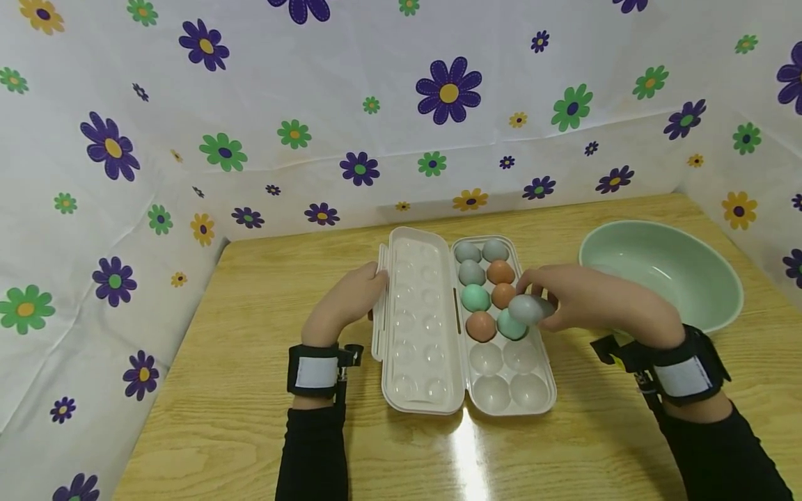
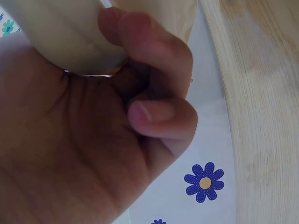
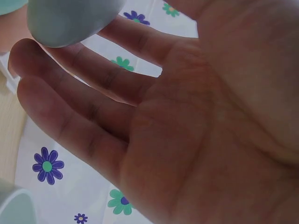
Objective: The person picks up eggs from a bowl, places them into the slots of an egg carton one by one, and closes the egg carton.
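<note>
A white plastic egg carton lies unfolded on the table, its lid to the left. Grey, green and reddish-brown eggs sit in the cups at the carton's far end and middle. My right hand pinches a grey egg between thumb and fingers. This egg is held just over the right column, overlapping a green egg in the head view. In the right wrist view the grey egg shows at the fingertips. With curled fingers, my left hand grips the outer left edge of the lid.
A pale green oval bowl stands on the right of the wooden table, close beside my right forearm. Flower-printed white cloth rises behind the table and at both sides.
</note>
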`<state>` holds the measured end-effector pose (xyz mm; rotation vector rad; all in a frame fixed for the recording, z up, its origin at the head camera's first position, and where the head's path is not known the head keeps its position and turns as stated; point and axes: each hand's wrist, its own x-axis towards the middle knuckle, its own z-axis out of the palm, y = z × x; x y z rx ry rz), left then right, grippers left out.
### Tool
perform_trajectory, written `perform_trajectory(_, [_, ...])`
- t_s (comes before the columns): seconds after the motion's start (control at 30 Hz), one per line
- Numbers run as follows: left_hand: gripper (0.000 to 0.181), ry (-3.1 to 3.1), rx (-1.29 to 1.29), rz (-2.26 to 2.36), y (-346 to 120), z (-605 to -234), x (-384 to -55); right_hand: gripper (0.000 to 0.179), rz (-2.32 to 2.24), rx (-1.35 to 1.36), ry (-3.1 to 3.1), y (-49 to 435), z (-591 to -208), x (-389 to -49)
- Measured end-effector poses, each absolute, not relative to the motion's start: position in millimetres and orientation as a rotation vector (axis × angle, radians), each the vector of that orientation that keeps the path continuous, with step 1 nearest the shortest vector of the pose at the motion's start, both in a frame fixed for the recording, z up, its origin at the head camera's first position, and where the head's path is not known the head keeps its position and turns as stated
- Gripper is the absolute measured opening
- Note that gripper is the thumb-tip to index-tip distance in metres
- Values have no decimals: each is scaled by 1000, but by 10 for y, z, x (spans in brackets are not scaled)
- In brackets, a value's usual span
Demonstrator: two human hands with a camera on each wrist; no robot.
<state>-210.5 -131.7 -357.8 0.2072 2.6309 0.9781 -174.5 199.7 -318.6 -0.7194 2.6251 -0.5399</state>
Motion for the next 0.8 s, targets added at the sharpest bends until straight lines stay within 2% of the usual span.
perform_trajectory(0.53, [43, 2636, 202, 963, -1316, -3581, -2114, 29, -512, -882, 2588, 1806, -3246, -1689])
perform_trajectory(0.8, [43, 2642, 200, 952, -1306, -3571, -2111, 41, -439, -897, 2552, 1642, -3314, -1636])
